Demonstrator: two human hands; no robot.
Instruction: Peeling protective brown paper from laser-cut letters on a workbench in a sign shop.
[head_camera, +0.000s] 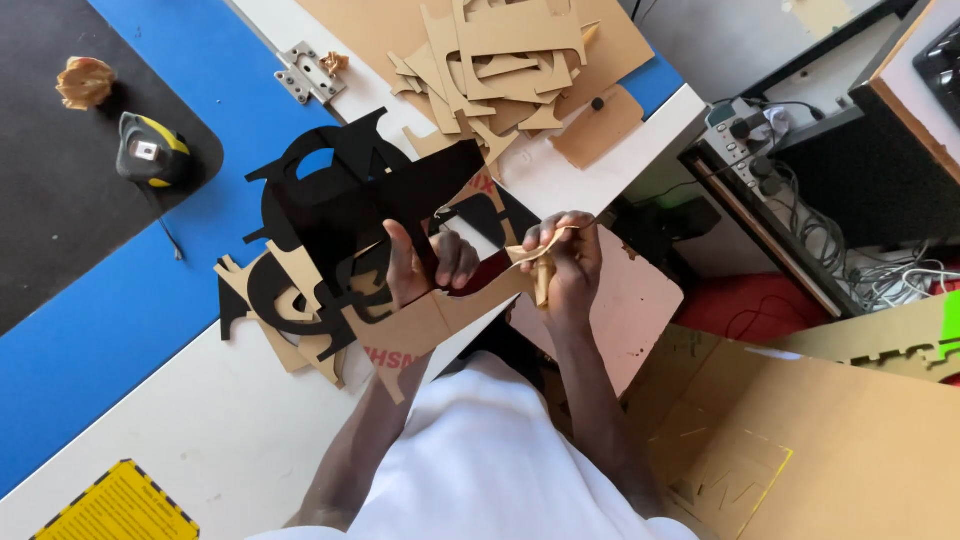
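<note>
My left hand (425, 265) grips a flat cut-out panel (420, 325) that is brown on one face and black where the film is gone, thumb on top. My right hand (565, 265) pinches a curling strip of brown protective paper (535, 262) at the panel's right end, held just off the table's edge. Under the panel lies a heap of black cut shapes (340, 200) mixed with brown-faced pieces (290, 310) on the white table (200, 420).
A pile of brown cut shapes (500, 60) sits at the far side, with a metal hinge (308, 72) beside it. A yellow tape measure (150, 150) and a crumpled paper ball (85, 82) lie on a black mat. Large brown sheets (820, 440) lean at the right. Cabled equipment (760, 140) stands beyond.
</note>
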